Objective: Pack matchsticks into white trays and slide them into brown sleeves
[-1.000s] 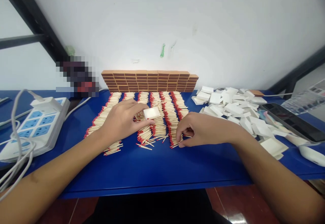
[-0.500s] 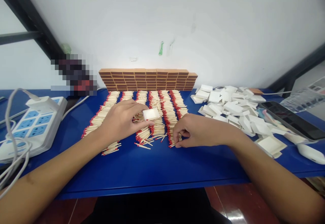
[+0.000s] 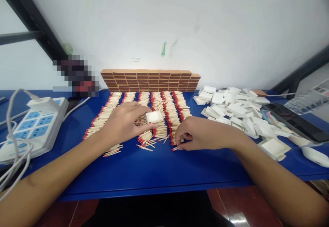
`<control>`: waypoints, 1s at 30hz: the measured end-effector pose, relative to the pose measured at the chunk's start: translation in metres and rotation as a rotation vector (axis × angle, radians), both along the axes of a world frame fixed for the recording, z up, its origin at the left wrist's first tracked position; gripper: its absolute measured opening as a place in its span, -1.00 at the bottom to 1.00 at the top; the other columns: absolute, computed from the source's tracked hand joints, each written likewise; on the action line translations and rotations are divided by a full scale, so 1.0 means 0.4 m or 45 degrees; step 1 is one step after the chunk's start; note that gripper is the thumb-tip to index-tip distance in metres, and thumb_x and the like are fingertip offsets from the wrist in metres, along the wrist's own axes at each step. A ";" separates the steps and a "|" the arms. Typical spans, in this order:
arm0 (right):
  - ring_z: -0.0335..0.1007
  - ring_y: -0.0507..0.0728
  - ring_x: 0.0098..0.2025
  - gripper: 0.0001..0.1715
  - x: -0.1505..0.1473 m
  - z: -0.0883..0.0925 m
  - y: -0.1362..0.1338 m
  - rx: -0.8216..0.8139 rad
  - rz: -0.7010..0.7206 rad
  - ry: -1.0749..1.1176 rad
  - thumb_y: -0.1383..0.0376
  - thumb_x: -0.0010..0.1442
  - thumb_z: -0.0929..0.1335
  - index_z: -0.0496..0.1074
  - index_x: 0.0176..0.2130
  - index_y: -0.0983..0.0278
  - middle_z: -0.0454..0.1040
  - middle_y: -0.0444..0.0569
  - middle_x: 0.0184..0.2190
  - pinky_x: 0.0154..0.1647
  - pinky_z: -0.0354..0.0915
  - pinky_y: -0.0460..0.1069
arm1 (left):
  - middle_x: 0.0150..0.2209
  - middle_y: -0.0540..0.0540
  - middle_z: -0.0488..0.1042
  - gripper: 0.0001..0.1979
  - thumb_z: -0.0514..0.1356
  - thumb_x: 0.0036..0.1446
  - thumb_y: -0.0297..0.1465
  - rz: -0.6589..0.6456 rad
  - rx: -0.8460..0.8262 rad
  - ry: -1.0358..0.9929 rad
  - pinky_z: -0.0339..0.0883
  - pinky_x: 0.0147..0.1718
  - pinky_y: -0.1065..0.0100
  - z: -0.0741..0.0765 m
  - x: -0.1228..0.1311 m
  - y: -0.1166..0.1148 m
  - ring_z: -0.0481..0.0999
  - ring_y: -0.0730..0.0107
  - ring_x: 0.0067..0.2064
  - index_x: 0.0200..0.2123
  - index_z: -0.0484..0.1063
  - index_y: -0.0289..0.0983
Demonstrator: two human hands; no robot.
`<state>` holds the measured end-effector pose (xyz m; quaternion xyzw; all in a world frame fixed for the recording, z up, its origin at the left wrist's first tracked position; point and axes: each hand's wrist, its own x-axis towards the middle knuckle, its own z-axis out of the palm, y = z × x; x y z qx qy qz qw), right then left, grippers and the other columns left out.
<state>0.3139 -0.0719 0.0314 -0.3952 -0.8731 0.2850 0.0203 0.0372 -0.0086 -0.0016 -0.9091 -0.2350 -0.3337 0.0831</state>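
Note:
My left hand [image 3: 125, 120] pinches a small white matchbox tray [image 3: 154, 116] between thumb and fingers, held above the rows of matches. A red match head shows at the tray's near edge. At the near end of the rightmost row of matches [image 3: 171, 117], my right hand [image 3: 191, 134] has thumb and forefinger closed on a matchstick [image 3: 175, 148], red head pointing left. Several rows of red-tipped matches run back from my hands, and a few loose matches [image 3: 144, 147] lie in front of the middle rows.
Stacked brown matchboxes [image 3: 150, 81] line the wall behind the matches. A heap of white trays [image 3: 231, 105] lies right, beside a phone [image 3: 293, 120] and a white plastic object [image 3: 315, 155]. A power strip [image 3: 38, 126] with cables sits left on the blue table [image 3: 144, 175].
Almost nothing differs. The matchbox tray in my left hand has shifted and tilted very slightly. My right hand stays at the near end of the row, fingers still pinched.

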 end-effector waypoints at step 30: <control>0.21 0.02 -0.45 -0.83 -0.048 -0.049 0.024 0.538 -0.216 0.240 0.28 0.40 0.40 0.59 -0.22 0.27 0.42 -0.16 -0.48 -0.35 0.09 -0.04 | -0.28 -0.15 0.65 -0.54 0.34 0.25 0.01 -0.074 -0.083 0.026 0.50 -0.22 0.22 -0.016 0.016 -0.028 0.65 0.20 -0.25 -0.04 0.59 -0.26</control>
